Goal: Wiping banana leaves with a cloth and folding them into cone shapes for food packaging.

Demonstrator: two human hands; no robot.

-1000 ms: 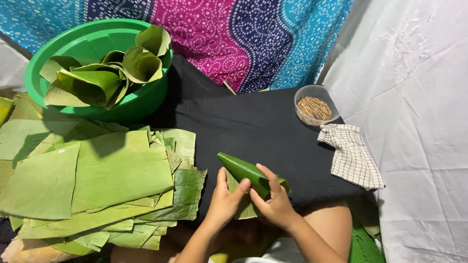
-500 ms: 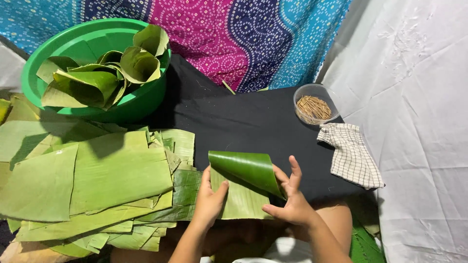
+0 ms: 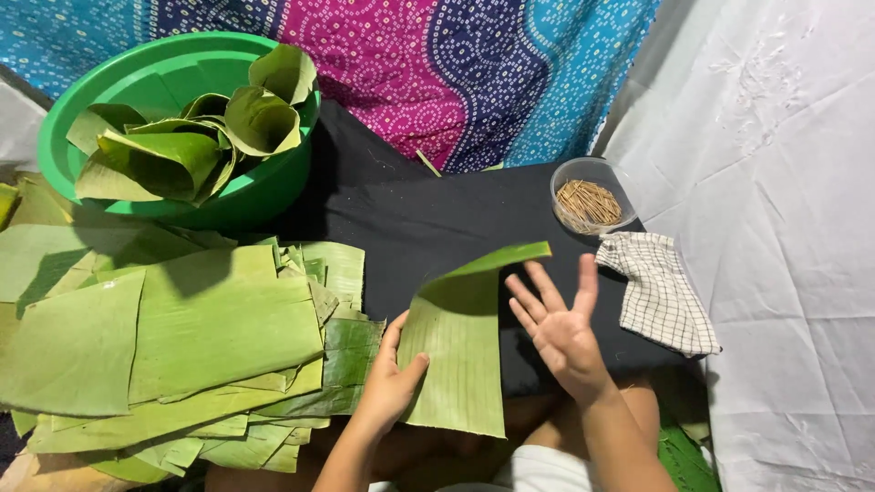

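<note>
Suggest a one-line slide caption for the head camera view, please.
Left hand holds a banana leaf piece on black cloth; right hand open beside it.

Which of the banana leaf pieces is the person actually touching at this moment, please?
The single leaf piece lying on the black cloth, apart from the stack; the left hand holds its left edge, and its far end curls upward.
</note>
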